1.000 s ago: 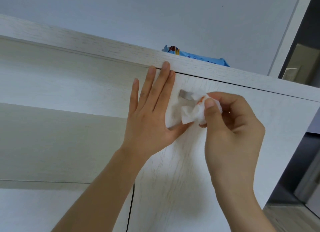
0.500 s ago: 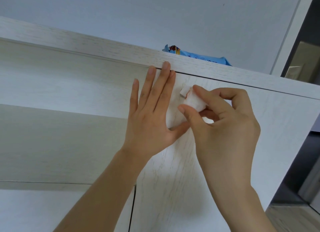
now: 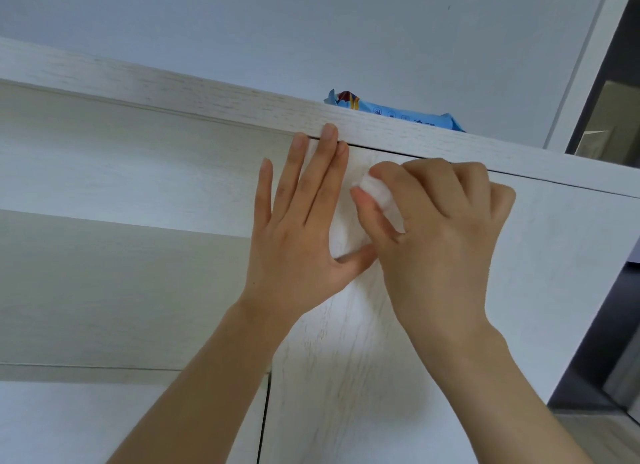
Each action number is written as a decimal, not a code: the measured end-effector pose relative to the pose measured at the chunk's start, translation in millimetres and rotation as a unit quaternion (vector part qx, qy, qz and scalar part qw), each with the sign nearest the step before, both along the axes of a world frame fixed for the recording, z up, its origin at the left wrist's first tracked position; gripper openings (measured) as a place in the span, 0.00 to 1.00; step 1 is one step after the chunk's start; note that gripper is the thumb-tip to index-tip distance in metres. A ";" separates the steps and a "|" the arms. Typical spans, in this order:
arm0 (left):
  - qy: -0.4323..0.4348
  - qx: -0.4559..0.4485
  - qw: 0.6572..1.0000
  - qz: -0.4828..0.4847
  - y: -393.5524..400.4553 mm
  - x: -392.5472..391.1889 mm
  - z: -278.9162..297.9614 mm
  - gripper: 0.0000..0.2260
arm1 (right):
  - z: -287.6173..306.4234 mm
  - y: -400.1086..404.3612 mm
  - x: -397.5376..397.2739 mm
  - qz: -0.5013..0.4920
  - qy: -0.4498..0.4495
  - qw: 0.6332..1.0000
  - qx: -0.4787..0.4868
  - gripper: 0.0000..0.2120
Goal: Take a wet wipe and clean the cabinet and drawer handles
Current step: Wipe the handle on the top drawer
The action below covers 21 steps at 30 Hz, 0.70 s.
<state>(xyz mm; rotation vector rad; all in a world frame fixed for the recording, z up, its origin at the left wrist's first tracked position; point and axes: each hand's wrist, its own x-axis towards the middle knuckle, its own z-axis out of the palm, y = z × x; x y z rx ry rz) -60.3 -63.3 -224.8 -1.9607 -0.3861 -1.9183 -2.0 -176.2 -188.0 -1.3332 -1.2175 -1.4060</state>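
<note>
While the left hand [image 3: 298, 242] lies flat with fingers spread on the cabinet door [image 3: 540, 255], the right hand [image 3: 440, 228] pinches a bunched wet wipe [image 3: 379, 193] against the door's upper part. A blue wipe packet [image 3: 398, 115] lies on the cabinet top [image 3: 173, 93] just above.

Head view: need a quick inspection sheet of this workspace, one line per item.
Surface: pale wood-grain cabinet door, upright, under the cabinet top edge.
Job's things: white wet wipe, bunched and held against the door near its top edge; the handle is hidden behind the hand and wipe.
Clutter: blue wipe pack lying on the cabinet top, partly hidden by the edge.
Grippers: left hand flat on the door, fingers straight, fingertips at the top edge; right hand pinches the wipe between thumb and fingers.
Cables: nothing seen.
Surroundings: plain wall above; dark opening at the right; another pale panel to the left.
</note>
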 end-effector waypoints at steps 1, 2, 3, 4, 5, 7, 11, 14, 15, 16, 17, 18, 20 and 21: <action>0.000 0.000 1.000 0.001 -0.2 -0.2 0.1 0.33 | 0.5 0.4 0.8 0.010 -0.002 1.000 -0.004 0.06; 0.001 0.000 1.000 0.002 -0.5 -0.2 0.2 0.33 | 0.5 0.4 1.3 0.023 0.003 1.000 -0.005 0.06; 0.000 -0.001 1.000 0.004 -0.8 -0.3 0.3 0.33 | -0.3 0.3 1.7 0.040 0.014 0.999 -0.003 0.05; -0.001 -0.002 1.000 0.007 -0.9 -0.2 0.2 0.33 | -2.0 -0.1 1.9 0.059 0.029 0.998 0.002 0.06; -0.002 -0.003 1.000 0.011 -0.9 -0.2 0.1 0.34 | -4.2 -1.3 2.7 0.075 0.045 0.996 0.011 0.06; 0.002 -0.003 1.000 0.020 -0.1 -0.5 -0.3 0.36 | -8.4 -6.5 6.6 0.098 0.082 0.991 0.034 0.07; 0.024 -0.009 0.999 0.024 1.3 -1.3 -1.0 0.41 | -13.7 -18.3 21.3 0.108 0.133 0.983 0.059 0.06; 0.026 -0.012 0.999 0.022 -0.2 -1.7 -0.7 0.41 | -17.3 -21.4 27.7 0.120 0.167 0.976 0.073 0.07; 0.025 -0.013 0.999 0.023 -0.9 -2.0 -0.7 0.41 | -17.8 -22.4 29.9 0.130 0.184 0.971 0.077 0.07; 0.026 -0.014 0.999 0.022 -1.6 -2.2 -0.6 0.41 | -18.2 -23.7 32.2 0.140 0.202 0.966 0.081 0.07; 0.026 -0.015 0.999 0.020 -2.6 -2.1 -0.5 0.41 | -18.2 -25.5 34.4 0.150 0.220 0.960 0.083 0.07; 0.026 -0.017 0.999 0.017 -3.5 -2.0 -0.2 0.41 | -17.6 -27.3 36.2 0.162 0.239 0.954 0.083 0.07; 0.028 -0.024 0.999 0.013 -4.8 -1.9 0.1 0.42 | -15.8 -30.3 38.6 0.200 0.286 0.933 0.084 0.06; 0.030 -0.028 0.999 0.011 -5.4 -2.1 0.0 0.42 | -14.7 -31.6 39.4 0.226 0.315 0.918 0.087 0.05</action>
